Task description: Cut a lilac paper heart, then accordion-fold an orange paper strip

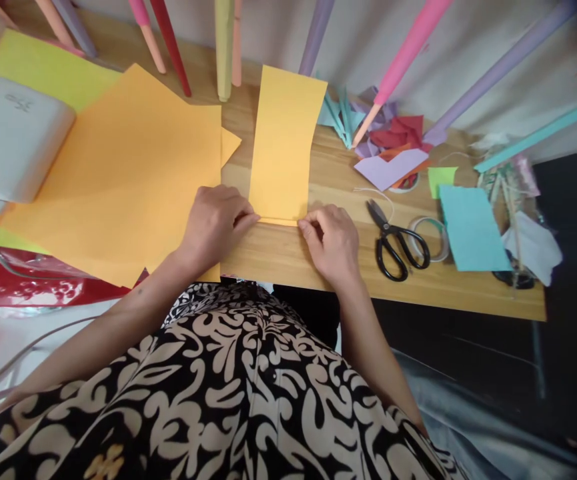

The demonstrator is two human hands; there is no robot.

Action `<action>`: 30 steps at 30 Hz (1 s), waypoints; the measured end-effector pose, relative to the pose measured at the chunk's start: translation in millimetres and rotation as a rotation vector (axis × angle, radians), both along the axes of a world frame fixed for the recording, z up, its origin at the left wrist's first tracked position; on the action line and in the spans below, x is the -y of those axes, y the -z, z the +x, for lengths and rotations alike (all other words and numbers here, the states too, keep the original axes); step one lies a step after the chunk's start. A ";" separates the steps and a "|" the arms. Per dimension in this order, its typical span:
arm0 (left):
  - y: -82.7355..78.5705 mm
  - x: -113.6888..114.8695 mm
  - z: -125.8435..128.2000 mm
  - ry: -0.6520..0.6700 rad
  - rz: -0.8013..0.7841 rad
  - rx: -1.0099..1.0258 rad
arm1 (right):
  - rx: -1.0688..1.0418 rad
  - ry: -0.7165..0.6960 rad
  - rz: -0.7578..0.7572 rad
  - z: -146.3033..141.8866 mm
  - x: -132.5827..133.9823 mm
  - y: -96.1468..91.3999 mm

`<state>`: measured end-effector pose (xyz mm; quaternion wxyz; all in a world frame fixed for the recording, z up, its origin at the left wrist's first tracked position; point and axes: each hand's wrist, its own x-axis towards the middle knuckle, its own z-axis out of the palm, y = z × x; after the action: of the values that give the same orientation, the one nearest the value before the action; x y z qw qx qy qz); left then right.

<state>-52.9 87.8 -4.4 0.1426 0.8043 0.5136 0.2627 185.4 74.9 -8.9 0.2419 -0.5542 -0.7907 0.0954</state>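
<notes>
A yellow-orange strip of paper lies lengthwise on the wooden table, its near edge turned up in a narrow fold. My left hand pinches the left end of that fold between thumb and fingertips. At the fold's right end, my right hand grips it the same way. Larger orange sheets lie under and beside my left wrist. To the right of my right hand, black-handled scissors rest with their blades closed, pointing away from me.
A white power bank with a cable weighs down the sheets at left. Rolled paper sticks lean along the back wall. Paper scraps, a tape roll and a turquoise sheet lie at right. The table's front edge runs close to me.
</notes>
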 end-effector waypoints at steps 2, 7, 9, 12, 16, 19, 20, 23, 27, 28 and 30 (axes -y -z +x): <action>-0.3 0.5 1.0 -0.024 0.006 -0.014 | 0.008 -0.003 -0.002 -0.3 0.0 -0.6; -2.8 1.1 2.7 -0.050 -0.001 -0.049 | 0.004 0.007 -0.008 -0.6 -0.2 -0.3; -4.1 1.2 3.2 -0.054 0.007 -0.060 | 0.002 0.009 -0.018 -0.5 -0.3 -0.2; -5.5 1.6 4.2 -0.063 0.015 -0.083 | 0.004 0.003 -0.032 -0.1 -0.4 -0.6; -5.4 2.2 6.0 -0.083 0.018 -0.089 | 0.007 0.002 -0.041 0.3 -0.7 -0.6; -4.3 1.6 6.2 -0.091 0.025 -0.103 | -0.003 0.007 -0.038 0.3 -1.3 0.8; -3.9 1.3 6.0 -0.092 0.025 -0.117 | -0.010 0.010 -0.036 0.1 -1.5 1.3; -3.6 1.6 5.1 -0.089 0.044 -0.153 | -0.019 0.027 -0.031 -0.7 -2.1 3.0; -7.9 11.5 9.5 -0.052 0.181 -0.123 | -0.033 0.036 -0.013 -1.8 -2.1 3.8; -9.4 15.9 12.3 -0.017 0.214 -0.103 | -0.040 0.031 -0.008 -1.8 -2.1 3.7; -11.2 25.7 19.0 0.097 0.232 -0.066 | -0.048 0.022 -0.003 -1.8 -1.8 3.5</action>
<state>-33.9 62.1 6.8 0.0441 0.8475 0.4448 0.2865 183.6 76.7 -12.4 0.2609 -0.5609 -0.7784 0.1069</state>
